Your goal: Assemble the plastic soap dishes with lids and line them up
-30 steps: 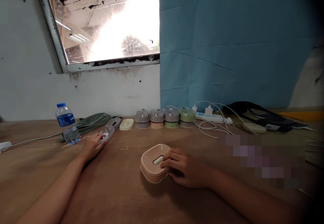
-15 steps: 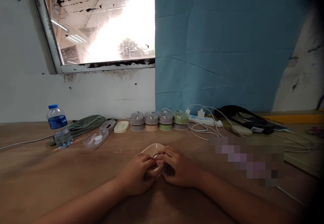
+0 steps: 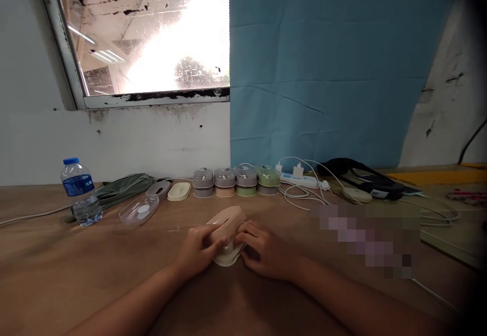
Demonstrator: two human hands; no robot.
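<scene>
Both hands are gripping a pink lidded box (image 3: 227, 234) on the table (image 3: 114, 275).
The left hand (image 3: 198, 247) and right hand (image 3: 262, 247) are closing around its sides; it is looking light, rigid, smooth plastic, best held by the edges.

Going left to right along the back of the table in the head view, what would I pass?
Water bottle → green pouch → clear tray → grey lid → cream lid → row of stacked boxes → power strip → black bag.
</scene>
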